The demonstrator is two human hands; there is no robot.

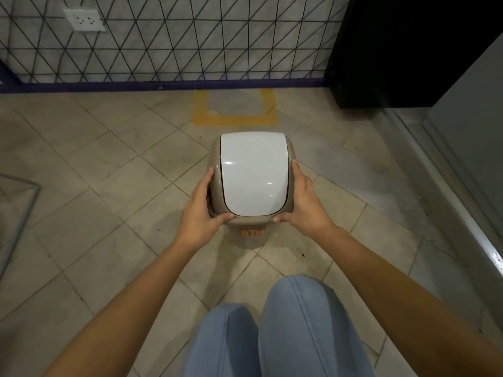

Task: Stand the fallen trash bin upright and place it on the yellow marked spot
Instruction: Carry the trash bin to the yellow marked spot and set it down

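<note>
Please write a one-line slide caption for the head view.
Both hands grip the upright trash bin, short of the yellow marked spot.

1. Glossy white plastic lid catches light on the trash bin, its beige plastic body smoother, duller.
2. Beyond the bin, yellow marked spot shows worn, patchy paint on matt floor tiles.
3. Nearer than the bin, light blue denim jeans.

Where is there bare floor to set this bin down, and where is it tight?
The floor inside the yellow marked spot is bare, bordered by the wall's purple baseboard beyond and the trash bin in front. Open tiles lie left of the left hand. Tighter on the right, near the black cabinet and the grey ledge.
</note>
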